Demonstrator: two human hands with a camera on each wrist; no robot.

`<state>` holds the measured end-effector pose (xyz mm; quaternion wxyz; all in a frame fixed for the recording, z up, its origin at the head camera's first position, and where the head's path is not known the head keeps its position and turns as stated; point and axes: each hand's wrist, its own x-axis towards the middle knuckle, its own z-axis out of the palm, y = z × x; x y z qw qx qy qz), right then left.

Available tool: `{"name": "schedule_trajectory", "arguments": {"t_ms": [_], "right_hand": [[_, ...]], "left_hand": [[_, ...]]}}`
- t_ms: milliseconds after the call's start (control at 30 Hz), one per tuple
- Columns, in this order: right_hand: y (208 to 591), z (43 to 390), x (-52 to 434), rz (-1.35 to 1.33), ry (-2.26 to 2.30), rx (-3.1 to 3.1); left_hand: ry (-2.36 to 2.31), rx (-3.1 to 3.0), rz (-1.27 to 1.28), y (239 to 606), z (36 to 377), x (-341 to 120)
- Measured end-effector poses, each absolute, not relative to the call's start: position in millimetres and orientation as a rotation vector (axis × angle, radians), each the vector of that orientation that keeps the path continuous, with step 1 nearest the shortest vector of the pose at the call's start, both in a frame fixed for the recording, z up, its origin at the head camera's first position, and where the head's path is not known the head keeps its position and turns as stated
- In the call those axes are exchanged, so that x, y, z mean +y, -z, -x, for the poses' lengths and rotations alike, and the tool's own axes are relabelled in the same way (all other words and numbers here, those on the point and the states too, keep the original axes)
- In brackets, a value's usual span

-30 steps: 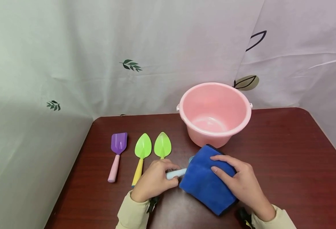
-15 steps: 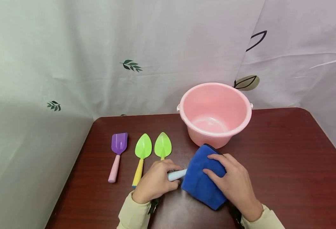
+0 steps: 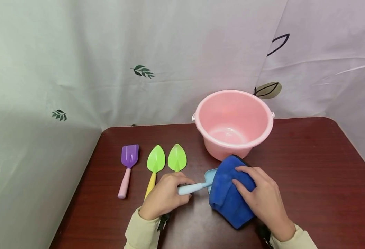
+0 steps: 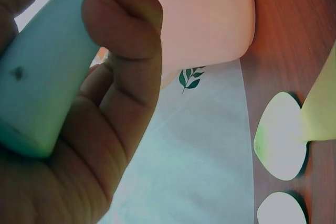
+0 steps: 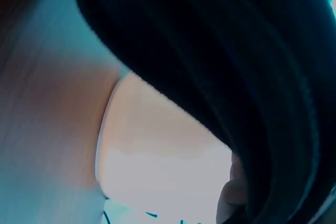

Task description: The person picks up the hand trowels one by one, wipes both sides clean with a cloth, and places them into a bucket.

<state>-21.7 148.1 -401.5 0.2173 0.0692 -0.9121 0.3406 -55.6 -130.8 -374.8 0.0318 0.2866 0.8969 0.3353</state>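
Note:
My left hand (image 3: 166, 195) grips the pale blue handle (image 4: 47, 72) of a small toy shovel (image 3: 190, 188), its blade pointing right. A folded blue cloth (image 3: 232, 192) with a dark edge covers most of that blade; only the blade's left part shows. My right hand (image 3: 264, 197) holds the cloth, with thumb and forefinger on its upper face and the other fingers mostly hidden. In the right wrist view the cloth (image 5: 236, 77) hangs in dark folds, with a fingertip at its lower edge.
Behind the hands stands a pink bucket (image 3: 233, 145). To the left lie a purple shovel (image 3: 129, 155) with a pink handle and two green trowels, one left (image 3: 155, 159) and one right (image 3: 177, 158). A printed curtain (image 3: 170, 52) hangs behind the dark red table (image 3: 310, 155).
The cloth has slid right along the shovel, baring its neck and part of the blade. My right hand moved left, then back right with it; my left hand shifted only slightly.

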Motion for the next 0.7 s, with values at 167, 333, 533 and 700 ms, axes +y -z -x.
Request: {"name": "schedule_trajectory", "arguments": {"t_ms": [167,333,533,700], "right_hand": [[402.3,21.0,155.7,-0.191,-0.925,-2.509],[401.4,20.1,162.7,-0.178,-0.944,-2.491],[398.7,19.3,172.6,-0.153,-1.0,-2.452],[395.1,18.3,181.9,-0.162,-1.027,-2.407]], "left_hand": [[-1.069,2.747,-0.869,374.3,56.3,-134.5],[-1.078,2.732,-0.847,373.5,56.8,-138.4],[-1.078,2.751,-0.803,370.4,57.2,-144.8],[-1.045,2.795,-0.703,367.9,55.6,-150.4]]}}
